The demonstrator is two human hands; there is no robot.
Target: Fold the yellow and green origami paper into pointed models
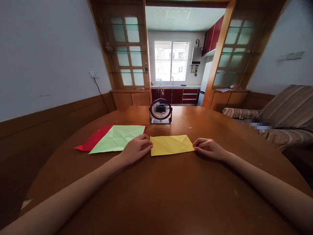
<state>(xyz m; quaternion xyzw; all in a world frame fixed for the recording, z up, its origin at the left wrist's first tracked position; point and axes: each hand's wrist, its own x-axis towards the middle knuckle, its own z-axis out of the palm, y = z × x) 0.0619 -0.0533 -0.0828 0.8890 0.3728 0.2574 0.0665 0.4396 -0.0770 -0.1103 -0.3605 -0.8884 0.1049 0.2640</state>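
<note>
Your left hand [137,147] pinches the left edge of the yellow paper [171,145]; your right hand [210,148] pinches its right end. This creased piece lies on the bench [166,189], on the near side of the fan [160,111]. Near and left of the fan, a creased green sheet [114,138] overlaps a red sheet [94,141]. Uneven pulling could skew or tear the yellow paper; your left hand, so close, could drag the green sheet; the fan, if running, might lift loose edges.

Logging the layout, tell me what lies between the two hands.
The yellow paper lies between the left hand and right hand, as the head view shows.
</note>
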